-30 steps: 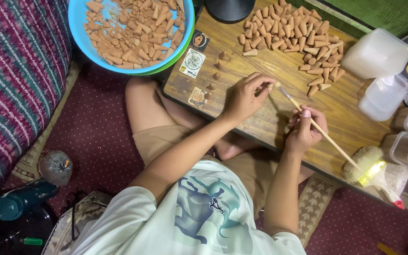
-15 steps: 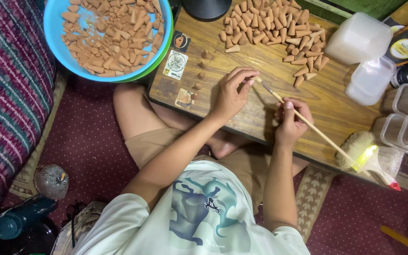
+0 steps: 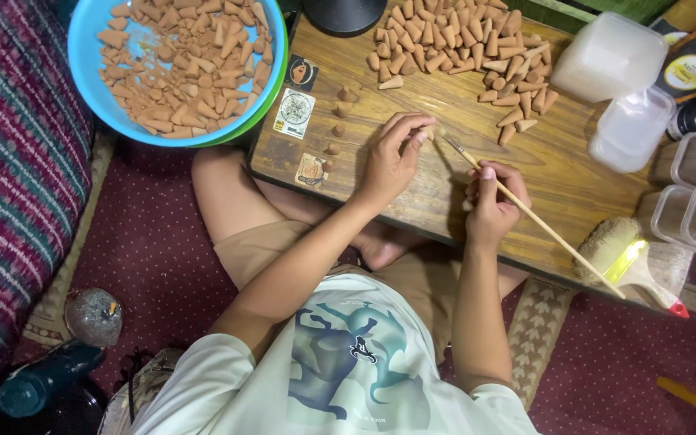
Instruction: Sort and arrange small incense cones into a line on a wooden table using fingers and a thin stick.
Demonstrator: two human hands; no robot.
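While over wood table (image 3: 412, 173): L hand (image 3: 392, 161) pinching clay cone (image 3: 427, 131), R hand (image 3: 489, 205) gripping thin brush (image 3: 529, 216).

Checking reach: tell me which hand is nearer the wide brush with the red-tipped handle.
Right. The right hand sits just left of the wide brush, holding a thin paintbrush. The left hand is farther left, pinching a small cone.

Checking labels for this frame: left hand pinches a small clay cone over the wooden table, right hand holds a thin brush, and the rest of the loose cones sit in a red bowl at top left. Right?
One error: the bowl at top left is blue, not red, as the head view shows. The rest holds: the left hand pinches a small clay cone over the wooden table, and the right hand holds a thin brush.
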